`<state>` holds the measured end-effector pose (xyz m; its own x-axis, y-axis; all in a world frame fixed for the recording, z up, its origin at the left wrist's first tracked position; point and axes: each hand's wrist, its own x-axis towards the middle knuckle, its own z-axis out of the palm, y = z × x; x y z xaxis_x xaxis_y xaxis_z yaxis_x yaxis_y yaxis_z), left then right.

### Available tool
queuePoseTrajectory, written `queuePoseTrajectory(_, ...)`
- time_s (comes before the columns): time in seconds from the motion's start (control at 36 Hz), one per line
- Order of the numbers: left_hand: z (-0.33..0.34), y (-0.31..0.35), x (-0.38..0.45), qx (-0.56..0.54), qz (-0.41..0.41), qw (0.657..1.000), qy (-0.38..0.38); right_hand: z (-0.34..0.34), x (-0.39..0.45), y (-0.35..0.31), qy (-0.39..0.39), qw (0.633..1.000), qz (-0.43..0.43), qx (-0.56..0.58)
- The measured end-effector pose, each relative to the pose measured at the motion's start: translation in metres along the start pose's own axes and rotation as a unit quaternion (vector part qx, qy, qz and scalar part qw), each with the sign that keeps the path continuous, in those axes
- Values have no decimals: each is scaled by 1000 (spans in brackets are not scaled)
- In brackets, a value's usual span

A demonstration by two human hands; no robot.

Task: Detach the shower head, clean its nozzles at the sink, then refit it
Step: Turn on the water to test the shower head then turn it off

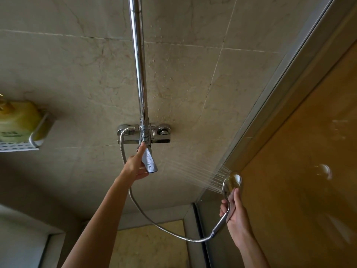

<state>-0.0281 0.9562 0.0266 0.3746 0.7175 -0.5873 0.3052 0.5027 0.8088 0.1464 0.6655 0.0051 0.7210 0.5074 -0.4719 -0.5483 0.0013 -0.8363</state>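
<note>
1. The chrome mixer valve (144,135) is fixed to the beige tiled wall (77,74) and serves as the landmark; a chrome riser pipe (138,55) rises straight up from it and runs out of the top of the view.
2. The lever handle (149,160) juts out just below the mixer valve, wet with droplets.
3. The left hand (135,167) is on that lever: its fingers wrap the lever's underside, and one finger lies straight along it, its tip reaching the base of the mixer valve.
4. The shower head (232,181) is held well to the lower right of the mixer valve, close to the glass shower screen (299,151).
5. The right hand (234,211) grips the shower head's handle, fingers curled round it, thumb pointing up toward the head.
6. Thin jets of water (193,169) spray from the shower head's face, fanning up and left toward the wall below and to the right of the mixer valve.
7. The metal hose (146,215) leaves the left end of the mixer valve, drops past the left wrist, loops low and climbs to the bottom of the shower head's handle.
8. Far to the left of the mixer valve, a wall shelf (21,146) carries a yellow-green bottle (19,120).
9. Water droplets speckle the wall to the right of the riser pipe, above the mixer valve.
</note>
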Motion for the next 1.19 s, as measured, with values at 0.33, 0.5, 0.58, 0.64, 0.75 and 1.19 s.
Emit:
queuePoseTrajectory(0.33,-8,-5,9,-3,0,999,-43,-1,2,1,-23,999,-2,-29)
queuePoseTrajectory(0.5,-8,-7,13,-19,-6,999,-38,-1,5,0,-21,999,0,-36)
queuePoseTrajectory(0.58,-8,-8,13,-19,-7,999,-35,-1,6,-1,-22,999,-1,-37)
queuePoseTrajectory(0.64,-7,-8,14,-16,-5,999,-32,-2,7,-1,-23,999,-2,-36)
queuePoseTrajectory(0.75,-7,-9,15,-18,-3,999,-29,-4,8,-1,-20,999,4,-37)
queuePoseTrajectory(1.19,-12,-12,22,-11,0,999,-51,-4,4,-1,-18,999,-6,-36)
